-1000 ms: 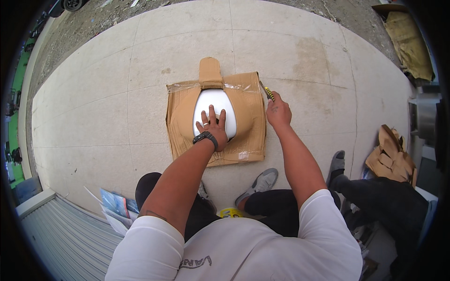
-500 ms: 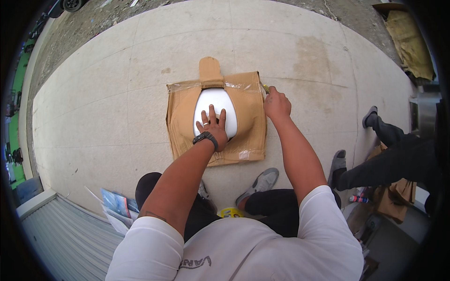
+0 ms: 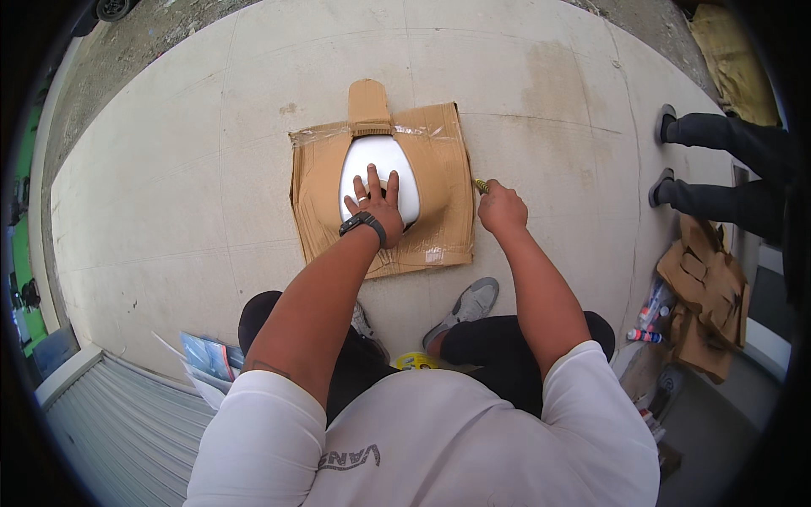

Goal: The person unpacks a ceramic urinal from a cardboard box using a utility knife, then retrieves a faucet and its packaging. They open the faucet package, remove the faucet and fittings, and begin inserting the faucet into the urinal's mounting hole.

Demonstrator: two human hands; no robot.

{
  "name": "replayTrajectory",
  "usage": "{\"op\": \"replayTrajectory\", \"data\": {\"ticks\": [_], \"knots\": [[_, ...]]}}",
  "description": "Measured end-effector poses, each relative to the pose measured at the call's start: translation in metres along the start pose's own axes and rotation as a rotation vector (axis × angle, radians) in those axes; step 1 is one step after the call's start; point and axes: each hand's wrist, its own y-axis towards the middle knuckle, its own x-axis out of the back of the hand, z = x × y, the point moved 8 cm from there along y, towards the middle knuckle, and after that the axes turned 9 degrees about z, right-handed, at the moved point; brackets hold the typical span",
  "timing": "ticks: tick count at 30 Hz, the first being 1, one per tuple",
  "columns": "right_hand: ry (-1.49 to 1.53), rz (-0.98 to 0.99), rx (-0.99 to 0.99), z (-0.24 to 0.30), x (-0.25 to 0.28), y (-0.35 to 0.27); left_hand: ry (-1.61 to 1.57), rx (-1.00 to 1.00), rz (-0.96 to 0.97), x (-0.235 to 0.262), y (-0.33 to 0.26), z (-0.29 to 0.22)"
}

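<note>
Sliding down the cardboard sheet's (image 3: 439, 203) right edge, right hand (image 3: 502, 208) clenches a yellow-tipped tool (image 3: 480, 185) — left hand (image 3: 378, 205), released, presses flat on its white panel (image 3: 380, 160).

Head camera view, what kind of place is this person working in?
Probably an outdoor concrete driveway or apron by a garage: broad concrete slab, ribbed roll-up door, gravel strip along the edge.

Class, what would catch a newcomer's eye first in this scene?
A white object wrapped in cardboard lies mid-frame on the concrete, the left hand pressed flat on it. The right hand grips a yellow tool at the cardboard's right edge. Another person's legs stand far right.
</note>
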Motion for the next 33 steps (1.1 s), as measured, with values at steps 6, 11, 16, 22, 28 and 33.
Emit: {"op": "replayTrajectory", "data": {"ticks": [6,11,16,22,28,33], "knots": [[0.019,0.137,-0.108,-0.034,-0.041,-0.076,0.007,0.008,-0.019,-0.001,-0.001,0.001],[0.023,0.125,-0.149,-0.031,-0.05,-0.106,0.02,0.009,-0.023,0.0,-0.004,0.0],[0.022,0.072,-0.09,-0.002,-0.056,-0.097,0.008,0.002,-0.046,-0.001,-0.005,0.001],[0.04,0.119,-0.128,-0.005,-0.074,-0.116,-0.003,-0.015,-0.046,-0.001,-0.004,0.002],[0.002,0.135,-0.131,-0.011,-0.094,-0.135,0.026,-0.003,-0.068,0.0,-0.003,0.002],[-0.009,0.123,-0.091,-0.017,-0.097,-0.13,0.072,0.02,-0.076,-0.004,0.0,0.004]]}}
